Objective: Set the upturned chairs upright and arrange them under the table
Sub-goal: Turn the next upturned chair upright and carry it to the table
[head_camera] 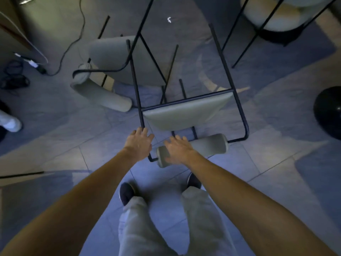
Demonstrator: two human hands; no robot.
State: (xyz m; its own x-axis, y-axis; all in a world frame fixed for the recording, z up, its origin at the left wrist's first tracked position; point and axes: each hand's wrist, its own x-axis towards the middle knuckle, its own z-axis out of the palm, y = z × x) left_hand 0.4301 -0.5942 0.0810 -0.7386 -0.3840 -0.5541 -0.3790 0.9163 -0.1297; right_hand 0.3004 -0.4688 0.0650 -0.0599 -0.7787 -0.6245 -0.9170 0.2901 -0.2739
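An upturned chair [186, 112] with a grey seat and black metal frame lies on the floor in front of me, legs pointing away and up. Its grey padded backrest roll [208, 145] rests on the tiles nearest me. My left hand [139, 143] is spread open at the frame's near left corner, fingertips at the black tube. My right hand [178, 149] lies flat and open on the left end of the backrest roll. A second upturned grey chair [110, 56] lies further back on the left, its backrest [101, 97] on the floor.
Another chair's black legs and pale seat [273, 15] show at the top right. A black ball [330, 111] sits at the right edge. Cables and a power strip [33, 63] lie at the left. A person's white shoe [11, 123] is at the far left. My feet [127, 193] stand below.
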